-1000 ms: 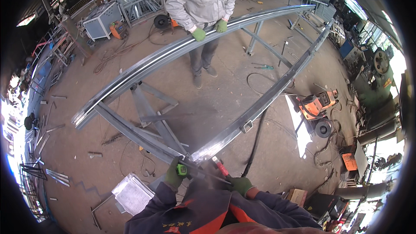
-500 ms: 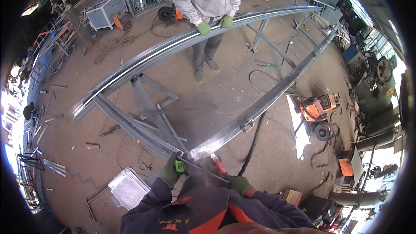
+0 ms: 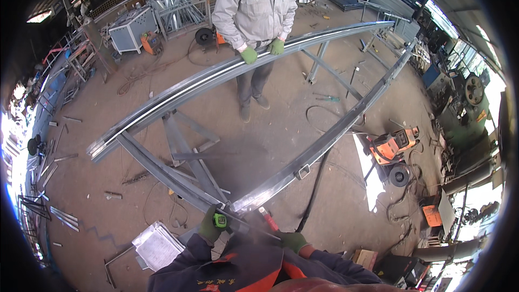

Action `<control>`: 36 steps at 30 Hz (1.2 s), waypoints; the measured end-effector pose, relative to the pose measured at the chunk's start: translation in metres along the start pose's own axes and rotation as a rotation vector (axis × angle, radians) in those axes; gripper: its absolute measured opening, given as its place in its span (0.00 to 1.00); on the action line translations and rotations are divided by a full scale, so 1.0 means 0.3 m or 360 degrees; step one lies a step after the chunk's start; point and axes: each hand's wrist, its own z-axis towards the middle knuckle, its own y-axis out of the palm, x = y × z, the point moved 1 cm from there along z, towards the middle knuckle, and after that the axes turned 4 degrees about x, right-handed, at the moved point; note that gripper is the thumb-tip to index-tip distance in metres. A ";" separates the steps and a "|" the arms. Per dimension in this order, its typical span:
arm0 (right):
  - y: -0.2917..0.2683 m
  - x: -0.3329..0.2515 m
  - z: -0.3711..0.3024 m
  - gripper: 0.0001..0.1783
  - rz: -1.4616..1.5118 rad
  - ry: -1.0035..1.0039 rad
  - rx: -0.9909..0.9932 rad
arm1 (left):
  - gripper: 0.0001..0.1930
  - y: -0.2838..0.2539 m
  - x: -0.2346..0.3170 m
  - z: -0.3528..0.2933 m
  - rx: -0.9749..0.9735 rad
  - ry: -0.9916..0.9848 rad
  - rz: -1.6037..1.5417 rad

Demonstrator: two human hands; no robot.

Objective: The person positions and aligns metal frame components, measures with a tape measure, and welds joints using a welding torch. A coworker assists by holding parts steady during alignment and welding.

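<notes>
My left hand, in a green glove, grips a small green tape measure at the near corner of a steel frame. My right hand, also green-gloved, rests closed near the frame's near rail; whether it holds something I cannot tell. A red-handled tool lies between my hands. Across the frame a person in grey work clothes stands with both green-gloved hands on the far long rail.
The rails rest on steel trestles. A black cable runs along the floor to the right. An orange welding machine sits at right. A stack of papers or sheets lies by my left elbow. Scrap metal lines the left edge.
The view has shifted slightly downward and closer to the frame. My hands stay at the near corner; the person opposite keeps both hands on the far rail.
</notes>
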 end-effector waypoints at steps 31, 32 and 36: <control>-0.266 -0.060 -0.337 0.26 -0.0052 -0.0087 0.0139 | 0.18 0.217 -0.139 -0.094 -0.0152 -0.0022 0.0325; -0.281 -0.060 -0.353 0.26 -0.0078 -0.0065 0.0098 | 0.20 0.198 -0.156 -0.084 -0.0126 -0.0069 0.0391; -0.334 -0.056 -0.402 0.28 -0.0117 0.0009 0.0007 | 0.34 0.086 -0.252 -0.047 -0.0144 -0.0077 0.0585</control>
